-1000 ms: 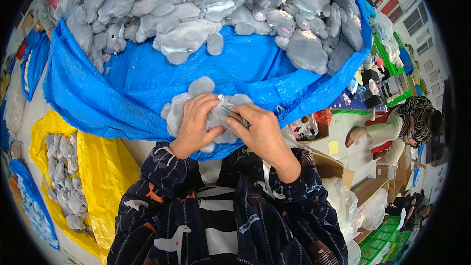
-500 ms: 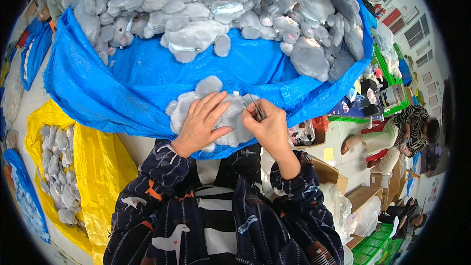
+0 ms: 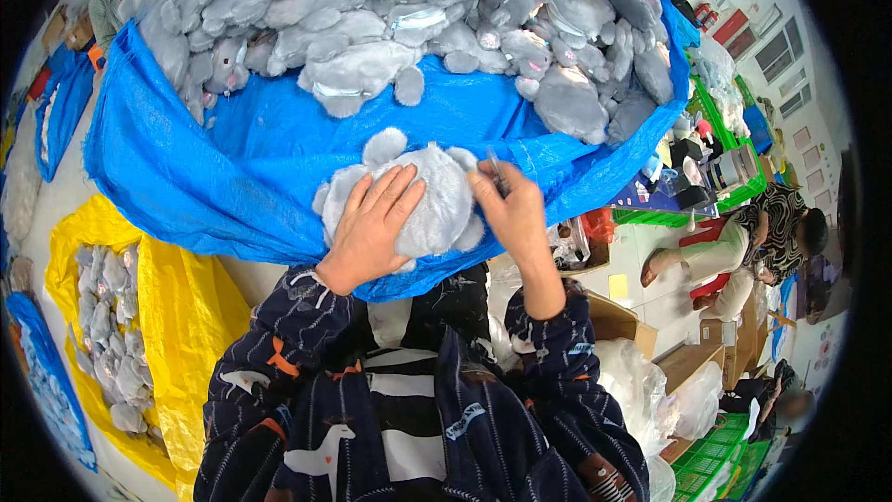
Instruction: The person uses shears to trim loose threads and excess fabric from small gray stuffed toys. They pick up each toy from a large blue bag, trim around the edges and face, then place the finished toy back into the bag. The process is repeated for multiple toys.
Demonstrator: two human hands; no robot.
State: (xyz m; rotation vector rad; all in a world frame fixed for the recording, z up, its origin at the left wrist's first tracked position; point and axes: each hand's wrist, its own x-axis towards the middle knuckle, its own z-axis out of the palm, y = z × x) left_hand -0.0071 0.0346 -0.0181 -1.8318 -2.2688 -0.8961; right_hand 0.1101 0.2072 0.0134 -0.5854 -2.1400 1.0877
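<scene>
Rounded grey furry plush toy (image 3: 440, 204) laid on the near edge of shiny blue plastic sheeting (image 3: 223, 181), partly covered by the flat, spread left hand (image 3: 373, 225), slim metallic tool (image 3: 499, 170) grasped in the right hand (image 3: 517, 214) beside it.

Pale blue lettering (image 3: 465, 421), slanting, on front of dark jacket (image 3: 488, 460). Smaller pale lettering (image 3: 582, 349) on right sleeve (image 3: 557, 367), too small to make out. Red panel (image 3: 734, 20) and framed sheets (image 3: 802, 138) on wall (image 3: 790, 135) at far right: any writing too small and skewed to read.
</scene>
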